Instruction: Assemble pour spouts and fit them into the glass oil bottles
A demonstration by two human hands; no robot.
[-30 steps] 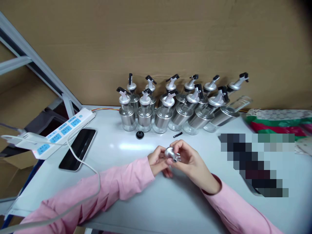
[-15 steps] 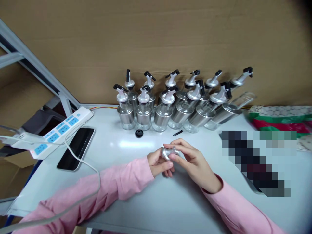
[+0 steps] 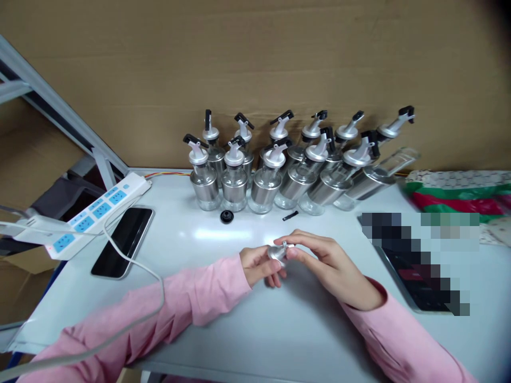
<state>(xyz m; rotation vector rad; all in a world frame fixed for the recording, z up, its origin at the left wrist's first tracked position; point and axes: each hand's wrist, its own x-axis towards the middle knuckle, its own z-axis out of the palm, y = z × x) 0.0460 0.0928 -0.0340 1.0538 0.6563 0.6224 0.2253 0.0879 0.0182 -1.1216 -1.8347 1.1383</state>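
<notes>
My left hand grips a silver pourer spout by its round base, thumb in front. The fingertips of my right hand pinch the spout's narrow end, which points right. Behind the hands, a round black stopper and a small black flap lie apart on the white table. Further back, two rows of glass bottles with steel bands, such as this front bottle, carry silver pourers with black flaps. One bottle at the right end has a bare glass neck.
A white power strip and a phone lie on the left, and a white cable crosses over my left sleeve. At the right are a dark, partly blurred-out device and a colourful bag. A cardboard wall stands behind.
My right hand has shifted slightly right along the spout, toward its tip. More of the spout's body shows, tilted a little differently. The camera view has moved slightly.
</notes>
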